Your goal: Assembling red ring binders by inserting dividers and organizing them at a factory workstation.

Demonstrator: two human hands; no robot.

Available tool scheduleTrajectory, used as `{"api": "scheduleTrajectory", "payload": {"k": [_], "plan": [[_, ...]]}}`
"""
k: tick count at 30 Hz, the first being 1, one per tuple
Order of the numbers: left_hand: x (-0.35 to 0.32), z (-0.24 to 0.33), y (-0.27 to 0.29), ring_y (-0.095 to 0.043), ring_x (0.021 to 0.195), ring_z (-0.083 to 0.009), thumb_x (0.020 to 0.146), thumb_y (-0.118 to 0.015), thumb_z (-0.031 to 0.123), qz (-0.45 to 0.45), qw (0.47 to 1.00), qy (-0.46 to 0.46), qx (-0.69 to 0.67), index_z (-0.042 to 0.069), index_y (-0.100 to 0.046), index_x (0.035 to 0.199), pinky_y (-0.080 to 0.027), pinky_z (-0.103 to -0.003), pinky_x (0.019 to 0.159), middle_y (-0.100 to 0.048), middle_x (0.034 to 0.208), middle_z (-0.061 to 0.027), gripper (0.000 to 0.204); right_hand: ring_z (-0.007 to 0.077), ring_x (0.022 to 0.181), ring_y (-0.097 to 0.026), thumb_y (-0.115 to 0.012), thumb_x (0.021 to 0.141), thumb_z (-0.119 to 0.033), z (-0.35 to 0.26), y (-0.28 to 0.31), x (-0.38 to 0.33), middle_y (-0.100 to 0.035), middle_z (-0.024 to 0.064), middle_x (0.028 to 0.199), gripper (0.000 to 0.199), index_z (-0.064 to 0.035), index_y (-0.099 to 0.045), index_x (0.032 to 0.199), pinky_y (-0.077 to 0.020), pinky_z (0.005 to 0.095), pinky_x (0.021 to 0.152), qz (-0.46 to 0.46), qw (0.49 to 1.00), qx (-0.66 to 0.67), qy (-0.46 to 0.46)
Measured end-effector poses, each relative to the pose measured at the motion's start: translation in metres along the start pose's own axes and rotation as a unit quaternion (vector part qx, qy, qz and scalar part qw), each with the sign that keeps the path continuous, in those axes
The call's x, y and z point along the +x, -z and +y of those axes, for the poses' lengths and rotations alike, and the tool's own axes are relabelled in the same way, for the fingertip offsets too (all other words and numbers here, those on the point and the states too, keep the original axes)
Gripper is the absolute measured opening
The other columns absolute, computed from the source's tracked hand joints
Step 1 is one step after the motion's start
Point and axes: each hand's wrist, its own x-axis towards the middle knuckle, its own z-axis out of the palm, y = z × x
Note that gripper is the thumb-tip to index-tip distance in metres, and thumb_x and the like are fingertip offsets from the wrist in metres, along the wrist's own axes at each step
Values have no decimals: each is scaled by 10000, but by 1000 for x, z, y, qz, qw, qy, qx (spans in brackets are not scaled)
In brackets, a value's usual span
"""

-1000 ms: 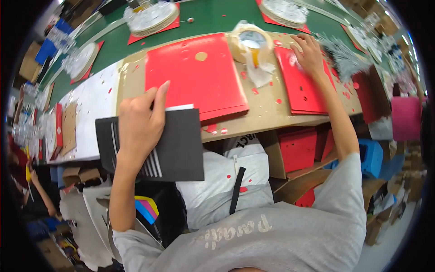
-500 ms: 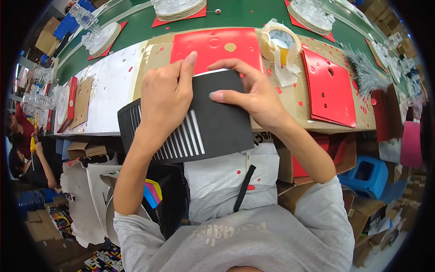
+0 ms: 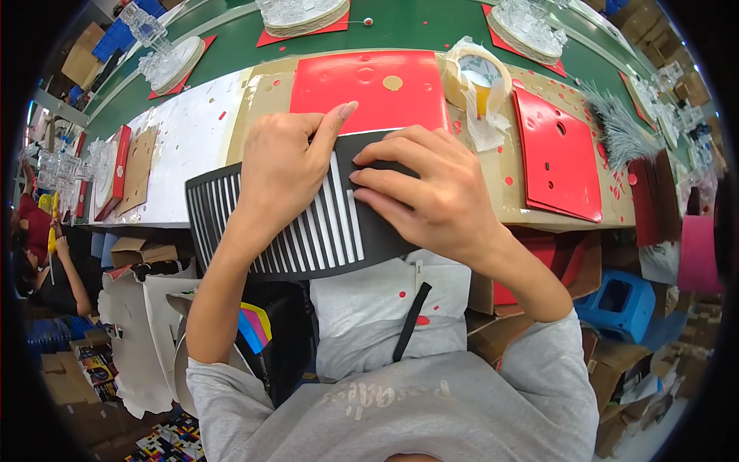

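Observation:
A thin black sheet (image 3: 339,266) with a row of white stripes is held slanted over the table's near edge and my lap. My left hand (image 3: 283,165) is closed over its middle, thumb sticking up past the upper edge. My right hand (image 3: 435,189) is closed at the sheet's right part. Its bunched fingertips press on the black face beside the last white stripe; whether they pinch anything small is hidden. Beyond the sheet, a red panel (image 3: 369,88) with round marks and a tan disc lies on the cardboard-covered table.
A roll of tape (image 3: 477,77) stands behind my right hand, near stacked red sheets (image 3: 556,154) with holes. Silvery tinsel (image 3: 620,123) lies farther right. Clear plastic pieces on round bases (image 3: 304,19) stand on a green surface (image 3: 408,27). A blue stool (image 3: 620,304) is at lower right.
The sheet has shifted left and tilted, showing more of its white stripes. My right hand has moved down from the upper edge, and its fingers have drawn together on the face.

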Motion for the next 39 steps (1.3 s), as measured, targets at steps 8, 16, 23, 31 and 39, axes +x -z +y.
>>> {"api": "scheduleTrajectory", "payload": {"k": [8, 16, 23, 31, 39], "plan": [[-3, 1, -3, -345, 532, -13, 1030, -596, 281, -31, 987, 38, -151, -74, -650, 719, -297, -267, 442, -454, 525, 54, 475, 214, 748, -672, -794, 679, -20, -17, -2, -3, -696, 70, 893, 190, -13, -705, 847, -532, 316, 588, 55, 998, -42, 2], [3, 6, 3, -280, 513, -19, 1020, -616, 273, 7, 964, 60, -258, -21, -492, 579, -218, -290, 435, -340, 526, 71, 544, 236, 748, -671, -772, 678, 49, -14, -1, 13, -700, 97, 888, 179, 38, -683, 834, -539, 318, 604, 127, 991, 5, 43], [-1, 10, 11, -265, 498, -65, 1013, -613, 251, 24, 986, 52, -154, -62, -467, 610, -245, -330, 439, -297, 506, -12, 530, 220, 714, -675, -782, 655, 25, -9, -3, 14, -706, 95, 867, 191, 27, -691, 823, -541, 305, 563, 86, 992, -33, 84], [-19, -11, 29, -529, 477, -360, 945, -656, 196, -104, 994, -40, 6, -37, -663, 786, -412, -412, 502, -525, 570, -225, 282, 195, 776, -703, -755, 788, 0, 5, 4, 28, -732, 108, 910, 91, 28, -723, 869, -551, 276, 609, 93, 988, 122, -4], [-61, -40, 12, -660, 628, -378, 959, -609, 323, -201, 958, -63, 193, 0, -545, 1366, -533, -457, 639, -645, 670, -202, 524, 174, 844, -712, -714, 868, -44, 67, -55, 34, -748, 71, 941, 71, -13, -742, 926, -567, 271, 719, -57, 983, 131, -114]]}}
